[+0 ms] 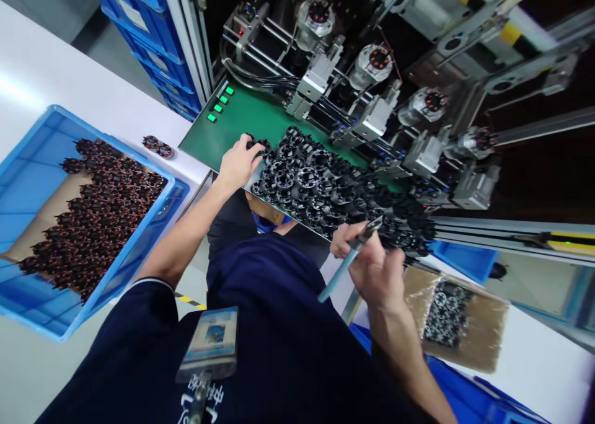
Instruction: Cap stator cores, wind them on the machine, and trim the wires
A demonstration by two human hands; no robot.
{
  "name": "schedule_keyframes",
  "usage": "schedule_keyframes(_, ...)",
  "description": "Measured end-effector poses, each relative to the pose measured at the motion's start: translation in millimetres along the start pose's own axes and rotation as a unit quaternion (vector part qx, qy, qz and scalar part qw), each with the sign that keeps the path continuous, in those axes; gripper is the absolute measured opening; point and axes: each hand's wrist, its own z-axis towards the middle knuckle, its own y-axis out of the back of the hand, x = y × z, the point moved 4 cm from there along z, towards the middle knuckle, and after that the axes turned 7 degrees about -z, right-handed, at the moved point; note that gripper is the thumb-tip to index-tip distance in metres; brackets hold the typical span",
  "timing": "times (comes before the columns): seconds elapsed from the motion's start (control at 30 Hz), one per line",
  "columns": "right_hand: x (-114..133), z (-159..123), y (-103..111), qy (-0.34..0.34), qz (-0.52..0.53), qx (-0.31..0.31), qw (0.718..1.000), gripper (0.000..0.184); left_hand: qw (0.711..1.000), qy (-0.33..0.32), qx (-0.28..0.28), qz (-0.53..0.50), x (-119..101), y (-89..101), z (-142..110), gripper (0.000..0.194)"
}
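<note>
My left hand (238, 165) is at the left end of the green bench top, its fingers closed around a black motor stator core (261, 145) that they partly cover. Right beside it, rows of similar black stator cores (320, 176) are packed closely together along the bench. In my right hand (379, 269) is a pair of cutting pliers (344, 268) with light blue handles, jaws pointing up and away from me. That hand hovers at the near edge of the rows and is slightly blurred.
Several winding-machine spindles (372, 64) carry stators behind the bench. On the left, a blue crate (77, 325) contains many copper-wound stators, and two wound stators (157, 146) lie near its corner. A cardboard box (488, 331) with more cores is at right. Green-lit buttons (218, 108) sit on the bench.
</note>
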Motion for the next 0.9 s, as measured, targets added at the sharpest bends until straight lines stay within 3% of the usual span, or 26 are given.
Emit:
schedule_keyframes(0.1,-28.5,-40.2,-0.9,-0.051,0.123,-0.02,0.991,0.059,0.999,-0.003,0.016,0.028,0.5,-3.9,11.3,0.041)
schedule_keyframes(0.27,-51.4,-69.8,-12.4,-0.092,0.154,0.026,0.984,0.051,0.994,0.025,0.05,0.098,-2.2,9.1,-21.4,0.046)
schedule_keyframes(0.47,-47.8,-67.4,-12.4,-0.092,0.06,0.144,0.983,0.045,0.984,0.052,0.098,0.141,-16.2,17.1,-76.0,0.047)
schedule_keyframes(0.63,-35.7,-53.3,-15.9,-0.066,0.038,0.211,0.975,0.052,0.978,0.085,0.11,0.153,-19.7,15.1,-93.4,0.047)
schedule_keyframes(0.8,-32.3,-56.3,-25.6,-0.083,0.101,0.224,0.966,0.047,0.977,0.09,0.123,0.15,-24.5,18.6,-94.2,0.044)
schedule_keyframes(0.9,-43.9,-67.2,-20.8,-0.109,0.19,0.173,0.96,0.046,0.981,0.077,0.114,0.137,-26.5,28.0,-105.9,0.057)
